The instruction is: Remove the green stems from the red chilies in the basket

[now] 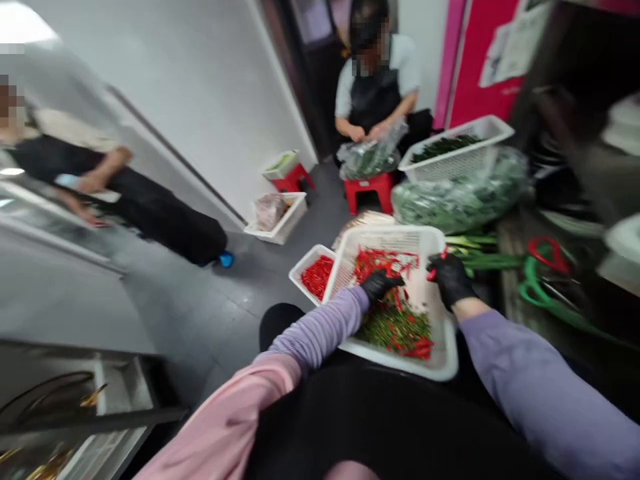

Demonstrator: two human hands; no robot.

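Note:
A white perforated basket (453, 347) rests across my lap, tilted slightly. Red chilies (373, 260) fill its far side, and a heap of green chili stems (393, 330) mixed with red pieces lies on the near side. My left hand (381, 287), black-gloved, reaches inside with fingers drawn together over the chilies; what they pinch is not clear. At the right rim is my right hand (453, 279), also black-gloved, closed with a red chili (431, 273) showing at its fingers. Beyond the basket's left side stands a smaller white basket (296, 270) of red chilies (317, 277).
A seated person (375, 87) handles a plastic bag of greens (370, 160) on a red stool (370, 190). Another person (150, 193) stands left. Bagged greens (460, 197), a crate (450, 167) and scissors (547, 257) with red handles lie right. A white bin (283, 227) is by the wall.

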